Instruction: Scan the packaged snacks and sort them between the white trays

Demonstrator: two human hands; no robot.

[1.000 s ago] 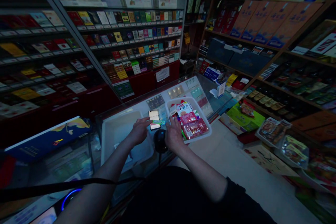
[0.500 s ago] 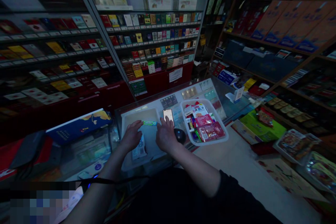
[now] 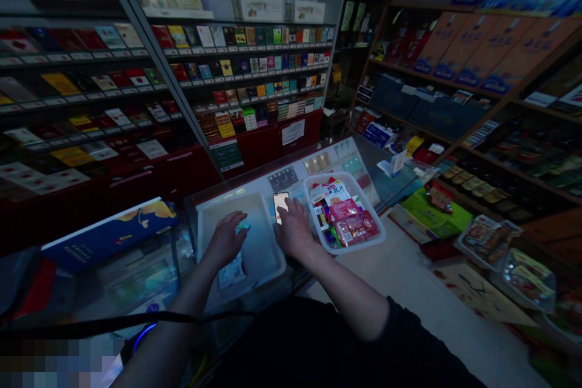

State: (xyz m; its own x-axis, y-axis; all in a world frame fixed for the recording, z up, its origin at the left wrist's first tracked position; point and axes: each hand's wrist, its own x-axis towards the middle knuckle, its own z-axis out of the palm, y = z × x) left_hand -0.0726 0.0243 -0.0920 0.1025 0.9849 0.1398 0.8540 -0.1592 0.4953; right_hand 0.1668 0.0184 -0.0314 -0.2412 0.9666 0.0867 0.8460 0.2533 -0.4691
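My left hand hovers inside a white tray on the glass counter, its fingers closed on a small green pack. A white packet lies in the same tray near my wrist. My right hand lies flat between the two trays, fingers stretched out, with the fingertips touching a lit phone. Just right of that hand, a second white tray holds several red and white snack packets.
The glass counter runs back to the right. Shelves of cigarette packs fill the wall behind it. A blue box lies at the left. Goods shelves and floor boxes of snacks line the right.
Both hands held the green pack between them over the counter. My left hand has now carried it into the left tray, and my right hand has let go and moved to the phone.
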